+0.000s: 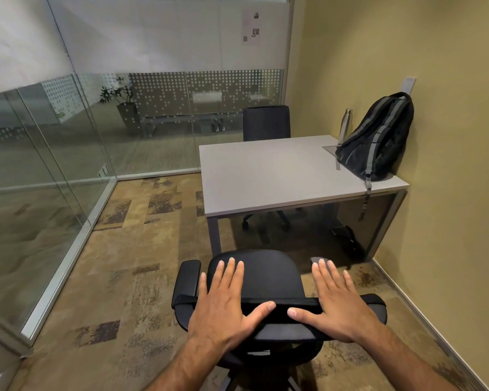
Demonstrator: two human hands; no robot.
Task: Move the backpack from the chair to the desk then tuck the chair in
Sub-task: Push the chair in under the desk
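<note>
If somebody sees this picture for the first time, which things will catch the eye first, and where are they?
First come the two bare hands low in the middle: the left hand and the right hand lie flat, fingers spread, over the top of the black chair's backrest. Next is the black backpack, upright on the far right corner of the grey desk, leaning on the yellow wall beside a metal bottle.

Even, soft indoor light; sharp focus throughout. Dark shadow pools under the bench [280, 176]. Glass walls [54, 153] carry hazy reflections, and wide-angle distortion bends the edges.
</note>
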